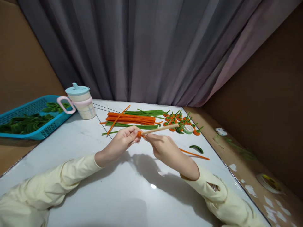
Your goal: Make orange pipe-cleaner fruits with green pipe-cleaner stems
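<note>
Above the white table, my left hand (pixel 125 137) is closed in a pinch around an orange pipe cleaner (pixel 139 134) that is coiled on the end of a thin wooden stick (pixel 162 128). The stick points out to the right, passing over the knuckles of my right hand (pixel 163 146). The fingers of that hand are pinched together at the coil, seemingly on the pipe cleaner's loose end; the fingertips are partly hidden. Beyond my hands lie a bundle of orange pipe cleaners (pixel 132 118) and several green pipe cleaners (pixel 146 112).
Small orange-and-green pipe cleaner pieces (pixel 174 118) cluster at the back right by a roll of tape (pixel 188 128). A curved green piece (pixel 196 148) and a loose orange strand (pixel 195 154) lie nearer. At left are a lidded cup (pixel 85 108) and a blue basket (pixel 47 127).
</note>
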Demonstrator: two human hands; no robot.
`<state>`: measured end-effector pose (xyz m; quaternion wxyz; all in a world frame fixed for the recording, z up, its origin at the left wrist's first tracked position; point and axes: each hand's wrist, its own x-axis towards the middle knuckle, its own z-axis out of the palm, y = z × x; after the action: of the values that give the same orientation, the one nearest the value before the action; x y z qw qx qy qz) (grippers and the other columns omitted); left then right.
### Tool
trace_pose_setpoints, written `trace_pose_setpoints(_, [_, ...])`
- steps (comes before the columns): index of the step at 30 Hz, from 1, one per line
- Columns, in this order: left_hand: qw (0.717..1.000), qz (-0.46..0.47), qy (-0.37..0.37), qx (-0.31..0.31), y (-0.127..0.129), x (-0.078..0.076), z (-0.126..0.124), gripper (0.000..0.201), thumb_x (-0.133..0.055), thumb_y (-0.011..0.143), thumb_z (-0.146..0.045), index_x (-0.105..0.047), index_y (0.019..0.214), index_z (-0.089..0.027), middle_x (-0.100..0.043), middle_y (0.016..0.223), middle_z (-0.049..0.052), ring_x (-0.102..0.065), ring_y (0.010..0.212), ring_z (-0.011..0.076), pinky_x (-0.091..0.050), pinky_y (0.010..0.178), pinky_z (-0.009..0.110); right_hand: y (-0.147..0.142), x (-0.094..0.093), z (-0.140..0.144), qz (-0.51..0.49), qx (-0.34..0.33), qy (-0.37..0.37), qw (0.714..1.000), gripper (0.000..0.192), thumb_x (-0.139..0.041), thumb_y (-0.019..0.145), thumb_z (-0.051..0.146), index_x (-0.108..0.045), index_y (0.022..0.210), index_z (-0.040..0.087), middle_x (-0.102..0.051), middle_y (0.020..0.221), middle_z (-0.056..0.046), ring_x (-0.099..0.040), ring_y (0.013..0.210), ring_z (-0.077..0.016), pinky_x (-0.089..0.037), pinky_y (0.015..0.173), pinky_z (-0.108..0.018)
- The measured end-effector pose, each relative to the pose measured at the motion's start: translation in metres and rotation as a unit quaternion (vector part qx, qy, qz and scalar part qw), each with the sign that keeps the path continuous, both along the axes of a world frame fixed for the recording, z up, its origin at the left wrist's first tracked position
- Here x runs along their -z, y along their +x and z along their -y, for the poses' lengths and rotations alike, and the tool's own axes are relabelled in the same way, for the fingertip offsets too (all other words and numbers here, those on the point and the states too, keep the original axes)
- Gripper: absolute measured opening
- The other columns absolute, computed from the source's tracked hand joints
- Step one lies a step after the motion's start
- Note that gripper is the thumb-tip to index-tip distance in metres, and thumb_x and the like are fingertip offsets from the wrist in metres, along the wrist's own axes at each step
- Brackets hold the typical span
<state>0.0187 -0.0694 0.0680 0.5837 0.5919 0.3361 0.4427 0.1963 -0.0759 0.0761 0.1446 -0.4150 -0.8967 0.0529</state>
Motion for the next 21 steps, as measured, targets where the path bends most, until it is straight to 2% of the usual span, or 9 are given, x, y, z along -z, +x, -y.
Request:
trace_pose_setpoints(2, [0.999, 0.022, -0.029, -0.009, 0.000, 0.000, -0.003, 0.033, -0.054, 0.084, -0.045, -0.052, 0.072, -0.015, -0.038, 0.055, -0.005, -0.034, 0.054, 0.0090, -0.030, 0.054, 0.022, -0.003, 0.001, 0.006, 0.060, 0.013, 0.037, 0.997, 0.036, -0.037, 0.072, -0.006, -0.056, 0.096, 0.014, -0.066, 0.089, -0.007, -0.058, 0.067, -0.0152, -0.030, 0.055, -0.025])
trace_pose_setpoints(5, [0.999, 0.011, -0.028, -0.026, 0.000, 0.002, -0.006, 0.032, -0.053, 0.085, -0.045, -0.053, 0.074, -0.015, -0.037, 0.055, -0.005, -0.033, 0.053, 0.0086, -0.029, 0.053, 0.021, -0.006, -0.002, 0.013, 0.123, 0.031, 0.083, 0.988, 0.032, -0.037, 0.073, -0.006, -0.055, 0.090, 0.013, -0.064, 0.081, -0.008, -0.058, 0.067, -0.0171, -0.026, 0.052, -0.028])
trace_pose_setpoints(9, [0.995, -0.064, 0.052, -0.063, 0.000, 0.006, -0.007, 0.033, -0.047, 0.089, -0.041, -0.050, 0.068, -0.016, -0.040, 0.058, -0.004, -0.035, 0.053, 0.0092, -0.030, 0.051, 0.022, -0.006, -0.009, 0.018, 0.164, 0.029, 0.099, 0.981, 0.027, -0.039, 0.071, -0.005, -0.054, 0.084, 0.014, -0.062, 0.072, -0.006, -0.057, 0.063, -0.0178, -0.019, 0.048, -0.030])
trace_pose_setpoints(12, [0.979, -0.127, 0.131, -0.090, 0.000, 0.009, -0.004, 0.026, -0.044, 0.091, -0.036, -0.054, 0.078, -0.016, -0.041, 0.061, -0.004, -0.039, 0.056, 0.0101, -0.033, 0.053, 0.022, -0.008, -0.013, 0.023, 0.176, 0.017, 0.085, 0.981, 0.025, -0.040, 0.073, -0.003, -0.054, 0.085, 0.014, -0.062, 0.072, -0.006, -0.056, 0.059, -0.0170, -0.016, 0.047, -0.030])
trace_pose_setpoints(14, [0.961, -0.174, 0.186, -0.109, 0.000, 0.011, -0.002, 0.021, -0.043, 0.092, -0.032, -0.057, 0.086, -0.017, -0.045, 0.061, -0.004, -0.040, 0.055, 0.0103, -0.034, 0.052, 0.022, -0.008, -0.016, 0.027, 0.186, 0.010, 0.077, 0.979, 0.022, -0.041, 0.075, -0.001, -0.054, 0.085, 0.014, -0.063, 0.072, -0.006, -0.056, 0.057, -0.0167, -0.014, 0.046, -0.030])
trace_pose_setpoints(17, [0.914, -0.230, 0.311, -0.120, 0.000, 0.016, 0.000, 0.018, -0.042, 0.091, -0.020, -0.057, 0.081, -0.017, -0.056, 0.067, -0.001, -0.048, 0.059, 0.0112, -0.038, 0.056, 0.022, -0.006, -0.020, 0.031, 0.201, -0.001, 0.094, 0.975, 0.021, -0.042, 0.077, 0.001, -0.055, 0.087, 0.014, -0.063, 0.072, -0.006, -0.056, 0.057, -0.0166, -0.014, 0.046, -0.031])
trace_pose_setpoints(19, [0.879, -0.257, 0.388, -0.105, 0.000, 0.018, 0.001, 0.022, -0.038, 0.089, -0.011, -0.055, 0.078, -0.017, -0.060, 0.072, 0.002, -0.054, 0.066, 0.0132, -0.041, 0.062, 0.023, -0.004, -0.020, 0.031, 0.204, -0.013, 0.122, 0.971, 0.022, -0.042, 0.078, 0.000, -0.056, 0.088, 0.013, -0.062, 0.070, -0.006, -0.055, 0.056, -0.0163, -0.015, 0.046, -0.031])
trace_pose_setpoints(21, [0.857, -0.282, 0.422, -0.082, 0.000, 0.018, 0.001, 0.024, -0.035, 0.086, -0.006, -0.054, 0.077, -0.017, -0.061, 0.073, 0.003, -0.055, 0.068, 0.0142, -0.042, 0.063, 0.024, 0.000, -0.020, 0.027, 0.201, -0.026, 0.145, 0.969, 0.023, -0.041, 0.079, -0.001, -0.056, 0.087, 0.014, -0.061, 0.069, -0.005, -0.054, 0.056, -0.0161, -0.015, 0.047, -0.030])
